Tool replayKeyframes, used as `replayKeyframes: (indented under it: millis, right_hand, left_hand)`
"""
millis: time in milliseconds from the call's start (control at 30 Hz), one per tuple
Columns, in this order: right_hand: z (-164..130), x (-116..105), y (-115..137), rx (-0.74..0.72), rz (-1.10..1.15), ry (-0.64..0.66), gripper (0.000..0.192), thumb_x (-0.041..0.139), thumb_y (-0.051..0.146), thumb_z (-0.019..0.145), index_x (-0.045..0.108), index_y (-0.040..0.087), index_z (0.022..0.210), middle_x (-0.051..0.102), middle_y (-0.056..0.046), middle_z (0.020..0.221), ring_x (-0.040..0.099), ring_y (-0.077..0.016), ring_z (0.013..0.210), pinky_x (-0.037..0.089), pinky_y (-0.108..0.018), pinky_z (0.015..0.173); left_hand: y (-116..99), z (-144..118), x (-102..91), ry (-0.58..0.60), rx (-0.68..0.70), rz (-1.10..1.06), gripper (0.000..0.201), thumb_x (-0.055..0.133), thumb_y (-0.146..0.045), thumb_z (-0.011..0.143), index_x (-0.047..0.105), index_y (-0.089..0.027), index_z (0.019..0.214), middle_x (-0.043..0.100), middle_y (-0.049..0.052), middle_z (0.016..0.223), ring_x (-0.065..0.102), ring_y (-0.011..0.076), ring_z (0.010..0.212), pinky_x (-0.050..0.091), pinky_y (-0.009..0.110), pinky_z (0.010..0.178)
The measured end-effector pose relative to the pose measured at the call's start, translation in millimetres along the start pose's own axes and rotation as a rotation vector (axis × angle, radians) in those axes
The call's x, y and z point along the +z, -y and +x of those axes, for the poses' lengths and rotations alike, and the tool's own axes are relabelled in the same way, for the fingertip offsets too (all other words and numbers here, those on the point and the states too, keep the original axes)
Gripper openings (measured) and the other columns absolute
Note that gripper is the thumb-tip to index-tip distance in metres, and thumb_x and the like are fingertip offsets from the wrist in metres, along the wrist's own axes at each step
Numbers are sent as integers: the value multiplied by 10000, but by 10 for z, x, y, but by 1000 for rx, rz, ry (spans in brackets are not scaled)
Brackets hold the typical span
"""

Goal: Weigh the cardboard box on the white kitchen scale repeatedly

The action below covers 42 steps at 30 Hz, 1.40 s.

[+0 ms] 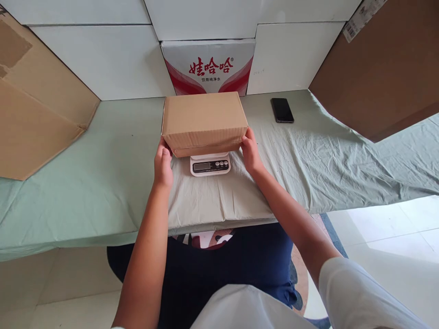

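Observation:
A closed brown cardboard box (206, 114) is held level between my two hands, over a white kitchen scale (210, 165). My left hand (163, 163) grips its front left corner, the thumb up and the other fingers partly hidden. On the opposite side, my right hand (250, 151) clasps the front right corner. The box hides most of the scale; only the front panel with its dark display and buttons shows. Whether the box rests on the scale's platform or hovers just over it, I cannot tell.
A black phone (282, 110) lies on the green cloth (120, 137) to the right. Behind stands a white and red carton (209, 59) against white panels. Large cardboard pieces flank the table, one at left (41, 105) and one at right (380, 68).

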State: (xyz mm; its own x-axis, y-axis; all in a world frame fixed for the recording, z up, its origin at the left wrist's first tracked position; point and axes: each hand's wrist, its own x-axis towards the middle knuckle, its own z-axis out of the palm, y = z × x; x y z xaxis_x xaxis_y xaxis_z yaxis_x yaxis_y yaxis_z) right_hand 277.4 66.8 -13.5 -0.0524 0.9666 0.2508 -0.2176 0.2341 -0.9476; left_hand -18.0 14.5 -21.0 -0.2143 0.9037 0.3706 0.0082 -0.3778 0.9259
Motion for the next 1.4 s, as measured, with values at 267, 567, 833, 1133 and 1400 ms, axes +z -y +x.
replayKeyframes:
  millis: [267,567,833,1133,1400]
  right_hand:
    - [-12,9,18,13,-8,-5,674,706,813,842,623,382,1353,630,-17,1694,489,-369,1659,402,-618,1417]
    - [-9,-11,-6,4,-25,6,650,687,808,862,623,386,1353,633,-10,1685,508,-373,1640,447,-607,1376]
    - [-18,15,21,20,10,-24,622,722,788,827,643,375,1284,659,-8,1660,506,-375,1642,411,-617,1411]
    - [-13,13,13,28,25,-33,604,731,765,826,640,370,1274,669,-9,1644,503,-370,1643,411,-611,1410]
    - [-26,38,48,25,39,-52,512,708,693,856,644,353,1234,692,-15,1605,549,-360,1593,424,-606,1393]
  left_hand:
    - [2,-2,-3,11,7,2,871,565,-915,980,669,-303,1591,613,139,1749,490,348,1713,378,501,1424]
    - [6,0,-5,11,8,29,848,569,-916,978,682,-326,1576,619,117,1752,466,346,1733,372,500,1436]
    - [-5,-2,-2,15,5,17,849,580,-911,975,688,-314,1568,628,117,1745,480,347,1723,384,488,1428]
    - [3,6,-10,24,20,24,853,583,-912,974,686,-301,1561,649,124,1721,509,344,1703,405,470,1414]
    - [14,11,-11,16,29,44,834,551,-917,981,688,-322,1547,637,115,1737,492,343,1720,411,477,1414]
